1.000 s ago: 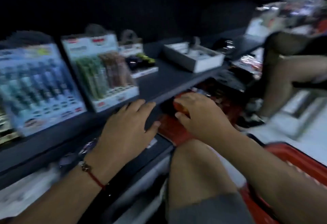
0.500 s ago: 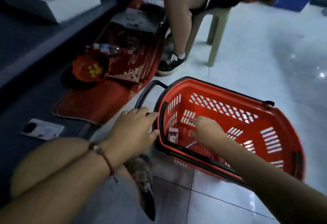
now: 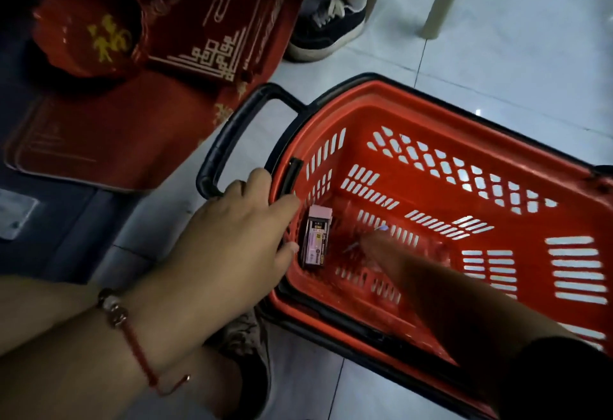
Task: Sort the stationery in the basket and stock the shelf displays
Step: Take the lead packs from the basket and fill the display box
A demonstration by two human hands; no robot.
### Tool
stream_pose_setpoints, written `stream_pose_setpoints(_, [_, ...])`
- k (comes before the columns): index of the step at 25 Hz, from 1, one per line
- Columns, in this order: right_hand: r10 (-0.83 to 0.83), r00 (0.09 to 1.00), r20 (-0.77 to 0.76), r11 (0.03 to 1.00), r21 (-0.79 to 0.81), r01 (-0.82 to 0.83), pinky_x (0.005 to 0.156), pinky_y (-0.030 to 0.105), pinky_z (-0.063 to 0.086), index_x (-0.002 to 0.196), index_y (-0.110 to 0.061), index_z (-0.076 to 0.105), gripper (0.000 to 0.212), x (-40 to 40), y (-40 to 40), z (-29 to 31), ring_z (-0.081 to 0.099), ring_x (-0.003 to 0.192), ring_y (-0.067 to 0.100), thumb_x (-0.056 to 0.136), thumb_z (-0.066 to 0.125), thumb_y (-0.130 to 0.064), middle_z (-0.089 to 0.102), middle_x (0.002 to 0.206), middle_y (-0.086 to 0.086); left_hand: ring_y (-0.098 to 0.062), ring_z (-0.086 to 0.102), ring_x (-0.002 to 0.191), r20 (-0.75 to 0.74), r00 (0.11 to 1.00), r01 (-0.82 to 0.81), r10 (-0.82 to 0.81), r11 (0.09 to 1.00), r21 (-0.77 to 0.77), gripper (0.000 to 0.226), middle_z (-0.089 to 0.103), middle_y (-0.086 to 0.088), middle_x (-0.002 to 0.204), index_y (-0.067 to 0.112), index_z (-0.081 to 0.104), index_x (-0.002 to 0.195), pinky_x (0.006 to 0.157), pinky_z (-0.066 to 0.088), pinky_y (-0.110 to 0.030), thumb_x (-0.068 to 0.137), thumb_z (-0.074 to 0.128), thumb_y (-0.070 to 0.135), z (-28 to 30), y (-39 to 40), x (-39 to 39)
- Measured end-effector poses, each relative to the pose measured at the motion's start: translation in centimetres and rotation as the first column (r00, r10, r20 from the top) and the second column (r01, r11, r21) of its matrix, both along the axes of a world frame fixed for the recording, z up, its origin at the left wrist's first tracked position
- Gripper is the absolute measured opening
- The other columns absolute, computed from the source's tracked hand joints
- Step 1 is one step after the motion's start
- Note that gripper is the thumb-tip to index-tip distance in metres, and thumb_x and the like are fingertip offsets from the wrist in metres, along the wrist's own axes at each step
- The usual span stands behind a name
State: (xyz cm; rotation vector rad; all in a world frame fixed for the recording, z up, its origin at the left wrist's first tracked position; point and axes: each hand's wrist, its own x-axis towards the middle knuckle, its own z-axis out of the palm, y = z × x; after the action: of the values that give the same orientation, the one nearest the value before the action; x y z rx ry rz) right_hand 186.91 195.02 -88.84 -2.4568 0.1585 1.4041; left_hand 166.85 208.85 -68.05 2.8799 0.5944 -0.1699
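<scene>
Red basket (image 3: 431, 114), one pink box (image 3: 315, 240)

Left hand (image 3: 229, 237) bare, forearm uncovered. Thin red cord bracelet (image 3: 132, 340) worn at left wrist, strung with few small rounded beads, metallic or pinkish, blurred; loose cord end seen hanging below wrist. Right hand (image 3: 394, 253) bare, blurred; dark sleeve (image 3: 564, 383), probably black, seen at right forearm. Worn greyish-brown shoe (image 3: 248, 353) seen below left arm; grey garment glimpsed at bottom edge.
</scene>
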Motion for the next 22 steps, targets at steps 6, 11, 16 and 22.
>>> stream_pose_setpoints(6, [0.023, 0.996, 0.084, 0.997, 0.065, -0.028, 0.073, 0.035, 0.058, 0.100, -0.001, 0.066, 0.026, -0.1, -0.1, -3.8, 0.068, 0.080, 0.024, 0.101, 0.053, -0.024, 0.071, 0.095, 0.011, -0.013, 0.037, 0.077, 0.023, 1.000, 0.006, -0.006, 1.000, 0.018, 0.048, 0.042, -0.003, 0.096, 0.023, 0.060, 0.115, 0.057, 0.041, -0.029, 0.074, 0.072, 0.044, -2.7, 0.8, 0.1])
stream_pose_setpoints(11, [0.018, 0.996, 0.089, 0.929, 0.366, -0.049, 0.079, 0.043, 0.061, 0.098, -0.010, 0.068, 0.021, -1.6, -1.4, 2.0, 0.073, 0.078, 0.025, 0.096, 0.060, -0.030, 0.074, 0.086, 0.008, -0.019, 0.048, 0.088, 0.023, 1.000, -0.002, 0.003, 0.999, -0.037, 0.050, 0.040, -0.002, 0.105, 0.026, 0.053, 0.126, 0.067, 0.040, -0.028, 0.082, 0.066, 0.046, -2.8, 0.3, 0.0])
stream_pose_setpoints(16, [0.096, 0.974, 0.206, 0.748, 0.630, -0.207, 0.070, 0.035, 0.055, 0.099, -0.021, 0.063, 0.009, -3.3, -2.1, 11.6, 0.067, 0.069, 0.017, 0.092, 0.065, -0.015, 0.071, 0.084, 0.002, -0.021, 0.045, 0.118, -0.054, 0.998, 0.011, -0.012, 1.000, -0.012, 0.057, 0.037, 0.001, 0.130, 0.032, 0.033, 0.142, 0.096, 0.041, -0.035, 0.092, 0.050, 0.051, -1.7, -1.4, -1.5])
stream_pose_setpoints(22, [0.059, 0.950, 0.308, 0.503, 0.812, -0.295, 0.063, 0.027, 0.047, 0.094, -0.004, 0.063, 0.011, -6.2, -0.8, 22.5, 0.055, 0.073, 0.019, 0.085, 0.069, -0.001, 0.058, 0.080, 0.013, -0.022, 0.037, 0.136, 0.054, 0.997, -0.066, 0.061, 0.994, 0.092, 0.059, 0.034, -0.002, 0.152, 0.033, 0.039, 0.144, 0.110, 0.031, -0.039, 0.090, 0.052, 0.052, 2.5, -0.6, -6.6])
